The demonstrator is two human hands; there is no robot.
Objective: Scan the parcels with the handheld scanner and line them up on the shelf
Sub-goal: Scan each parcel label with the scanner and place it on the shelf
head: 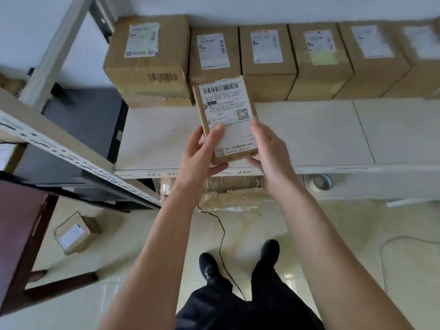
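Left hand [202, 153] and right hand [266, 148] clasp small parcel [227, 120], fingers covering its lower label. Rightmost shelf boxes [419, 58] blurred, cropped. Shelf [309, 134] front bare.

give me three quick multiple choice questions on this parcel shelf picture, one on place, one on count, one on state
1. Where is the small parcel?
A. on the floor
B. held above the shelf
C. on the wooden table

2. How many hands hold it?
A. none
B. one
C. two

3. How does its label face?
A. up toward the camera
B. down
C. toward the wall

Answers:
1 B, it hangs over the shelf board in front of the box row.
2 C, the left hand and right hand both grip it.
3 A, its barcode is readable.
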